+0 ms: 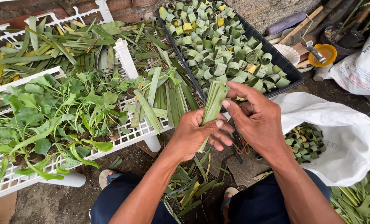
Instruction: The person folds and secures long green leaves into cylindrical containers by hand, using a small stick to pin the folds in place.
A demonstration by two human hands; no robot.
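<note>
My left hand (198, 132) grips a stack of cut green leaf strips (214, 101) held upright in the middle of the view. My right hand (255, 116) pinches the same strips from the right with thumb and fingers near their top. Just behind the hands stands a black tray (295, 71) filled with several rolled green leaf rings (218, 45). Scissors with orange handles (239, 146) lie below my right hand, partly hidden by it.
A white plastic rack (127, 58) at left carries loose long leaves and small leafy seedlings (56, 112). A white sack (342, 137) at right holds more leaf rings. Leaf scraps litter the ground between my feet. An orange funnel and tools lie at back right.
</note>
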